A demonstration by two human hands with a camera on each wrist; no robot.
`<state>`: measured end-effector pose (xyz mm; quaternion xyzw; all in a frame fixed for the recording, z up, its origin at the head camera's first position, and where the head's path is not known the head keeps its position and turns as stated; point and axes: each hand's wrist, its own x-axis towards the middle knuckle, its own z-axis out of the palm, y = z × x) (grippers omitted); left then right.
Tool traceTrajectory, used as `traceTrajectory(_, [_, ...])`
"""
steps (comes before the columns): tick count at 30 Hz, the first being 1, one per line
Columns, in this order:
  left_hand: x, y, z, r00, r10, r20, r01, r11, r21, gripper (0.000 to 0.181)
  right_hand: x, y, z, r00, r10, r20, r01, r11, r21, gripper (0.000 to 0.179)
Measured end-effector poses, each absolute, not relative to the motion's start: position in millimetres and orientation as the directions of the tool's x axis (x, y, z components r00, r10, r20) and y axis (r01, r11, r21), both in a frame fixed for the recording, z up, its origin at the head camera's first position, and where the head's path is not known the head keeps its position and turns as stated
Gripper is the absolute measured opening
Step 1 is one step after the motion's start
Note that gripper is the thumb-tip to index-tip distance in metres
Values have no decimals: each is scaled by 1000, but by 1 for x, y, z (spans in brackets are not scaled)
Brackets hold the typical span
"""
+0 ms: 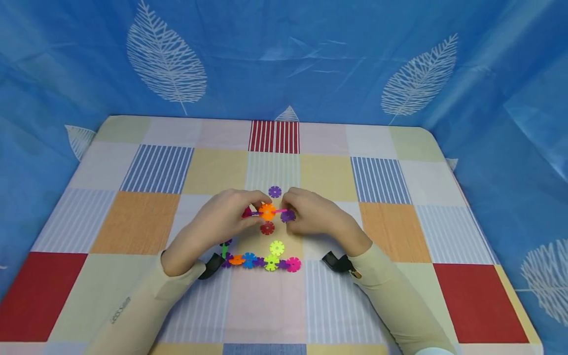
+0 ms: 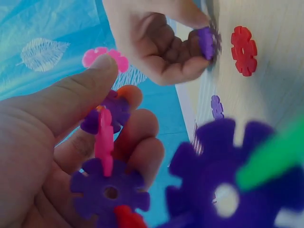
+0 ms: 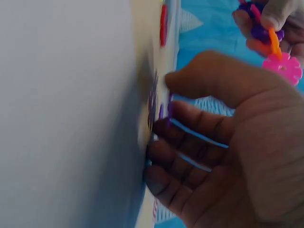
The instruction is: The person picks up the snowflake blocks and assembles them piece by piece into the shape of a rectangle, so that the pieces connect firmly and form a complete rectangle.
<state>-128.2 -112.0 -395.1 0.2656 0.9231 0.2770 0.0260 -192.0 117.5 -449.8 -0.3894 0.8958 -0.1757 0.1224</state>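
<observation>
My left hand holds a short chain of interlocked plastic snowflake discs between thumb and fingers. Its orange disc faces the head camera, and a pink disc sticks out at the end towards the right hand. Purple discs and another pink disc follow along the chain in the left wrist view. Low over the table, my right hand pinches a loose purple snowflake disc at its fingertips. A red disc lies between the hands, and another purple disc lies just beyond them.
Nearer the body lies a longer row of joined discs, with a blue disc midway and a pink disc at its right end. A yellow disc sits just above it. The patchwork tablecloth meets a blue curtain behind.
</observation>
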Motion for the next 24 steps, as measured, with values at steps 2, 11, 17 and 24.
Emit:
traceTrajectory(2, [-127, -111, -396, -858, 506, 91, 472, 704, 531, 42, -192, 123, -449, -675, -734, -73, -640, 632, -437, 24])
traceTrajectory(11, [-122, -99, -397, -840, 538, 67, 489, 700, 520, 43, -185, 154, -444, -689, -725, 2, -574, 544, -611, 25])
traceTrajectory(17, [-117, -91, -401, -826, 549, 124, 531, 686, 498, 31, -173, 166, -443, -665, -741, 98, -558, 405, -725, 29])
traceTrajectory(24, [-113, -79, -403, -797, 577, 180, 585, 663, 467, 19, -157, 175, -439, -645, -723, 248, -523, 182, -832, 35])
